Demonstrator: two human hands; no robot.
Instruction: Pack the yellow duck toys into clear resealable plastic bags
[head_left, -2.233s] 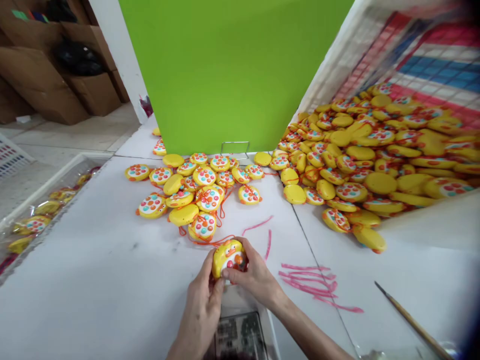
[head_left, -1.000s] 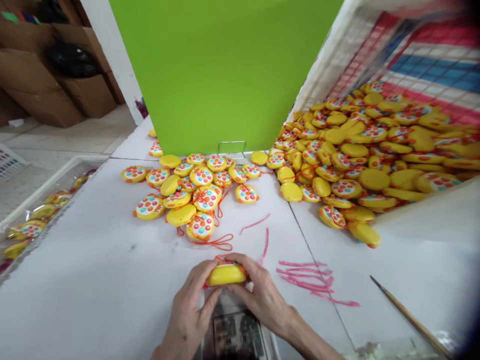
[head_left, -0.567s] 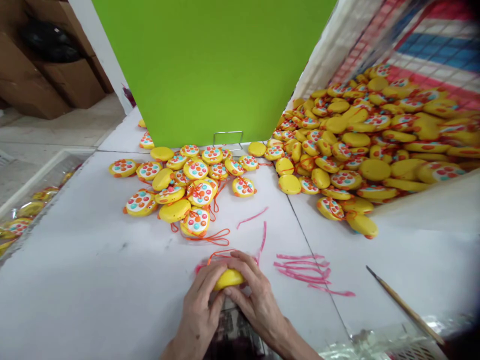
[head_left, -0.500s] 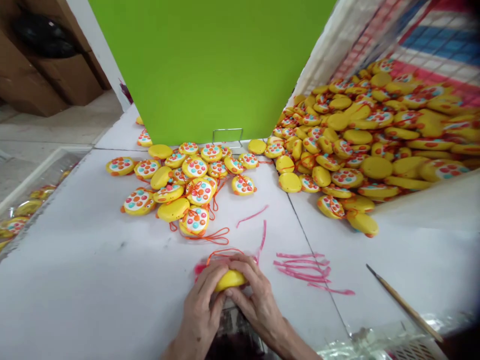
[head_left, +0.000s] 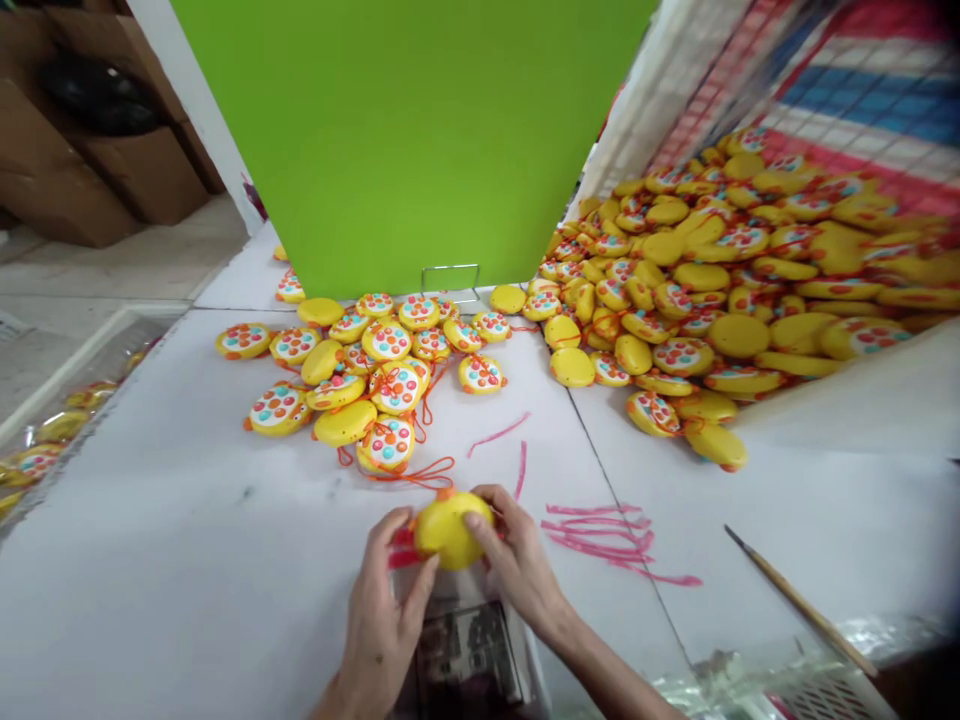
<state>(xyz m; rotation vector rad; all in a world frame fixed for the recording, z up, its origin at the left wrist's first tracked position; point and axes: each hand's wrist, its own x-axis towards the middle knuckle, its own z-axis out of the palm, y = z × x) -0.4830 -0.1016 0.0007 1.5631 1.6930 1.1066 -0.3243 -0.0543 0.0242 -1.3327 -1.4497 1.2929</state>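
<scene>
Above the table's near side, a round yellow turtle-shaped toy (head_left: 452, 530) is held with its plain back facing me and a small orange bump at the top. My right hand (head_left: 517, 555) grips it from the right, thumb pressed on the back and fingers behind. At its left edge, my left hand (head_left: 390, 590) pinches it between thumb and forefinger. Below the hands lies a dark printed block or pad (head_left: 472, 655) in a pale tray, partly hidden by the left hand. Pink paint marks (head_left: 403, 548) show just behind the left fingers.
Similar toys with dotted white shells and orange cords form a small pile (head_left: 390, 340) ahead and a large heap (head_left: 697, 290) at right. A green board (head_left: 420, 140) stands behind. A thin brush (head_left: 799, 598) lies right of pink strokes (head_left: 600, 535). A plastic-lined box (head_left: 82, 370) sits at left.
The toy has turned from edge-on to showing its flat back, and has risen slightly. My hands have moved apart, uncovering the dark block below. The view has shifted slightly.
</scene>
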